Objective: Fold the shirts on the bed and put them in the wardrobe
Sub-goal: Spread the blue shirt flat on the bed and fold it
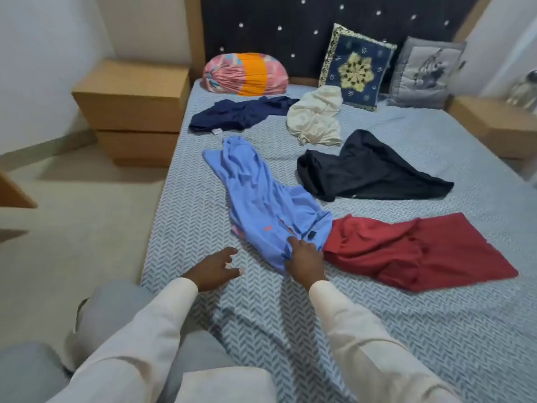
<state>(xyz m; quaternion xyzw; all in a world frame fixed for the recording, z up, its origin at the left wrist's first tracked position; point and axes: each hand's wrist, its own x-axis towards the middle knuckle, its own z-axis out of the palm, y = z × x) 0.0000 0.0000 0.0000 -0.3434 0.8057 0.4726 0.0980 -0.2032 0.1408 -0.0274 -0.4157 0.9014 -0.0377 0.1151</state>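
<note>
Cream-sleeved right hand (305, 258) pinches near edge of crumpled sky-blue cloth shirt (261, 196), left hand (216, 267) grip released; likely limp, light, so take both shoulders.

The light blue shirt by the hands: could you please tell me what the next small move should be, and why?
Probably bring the left hand across to take the light blue shirt by its near edge, beside the right hand. The right hand pinches that edge, the left hand hovers open over the bed, and the shirt lies crumpled, touching the red shirt.
</note>
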